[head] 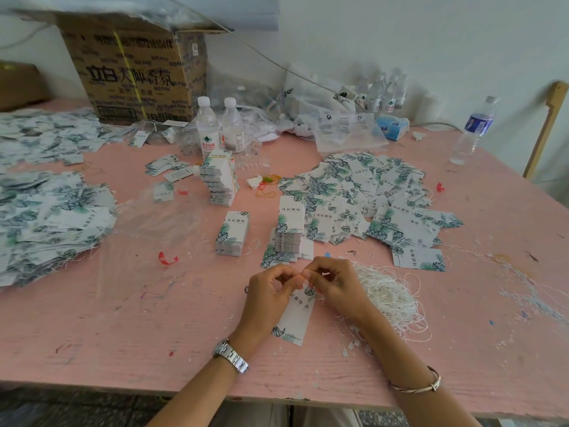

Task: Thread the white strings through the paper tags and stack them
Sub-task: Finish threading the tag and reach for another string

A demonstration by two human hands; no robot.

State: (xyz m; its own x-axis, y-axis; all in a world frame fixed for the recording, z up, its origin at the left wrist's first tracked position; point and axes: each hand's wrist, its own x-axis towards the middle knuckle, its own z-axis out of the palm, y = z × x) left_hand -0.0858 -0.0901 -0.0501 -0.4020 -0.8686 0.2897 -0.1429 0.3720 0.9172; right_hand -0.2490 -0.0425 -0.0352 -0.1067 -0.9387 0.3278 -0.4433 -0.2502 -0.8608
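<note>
Two pinches at tag [297,318] top: left hand [268,291], right hand [334,283]; thread end may miss hole, string heap [388,294] beside may snag.

On my desk [123,318] I count three neat tag stacks [220,180] [232,234] [289,226], three loose tag heaps [46,134] [52,217] [363,192], one tangle of white strings [391,297], three tall water bottles [207,127] [233,126] [475,131], and one tag [295,315] between my left hand [268,291] and right hand [335,285].

Left hand [271,291] and right hand [335,288] met over one tag [297,318] near the table [123,318]'s front edge, with the tangle of strings [391,294] just to the right. Two stacks of tags [232,234] sat right behind, a loose heap [369,192] beyond those to the right, another heap [52,217] far left, and bottles [207,127] and a box [135,72] at the back.
</note>
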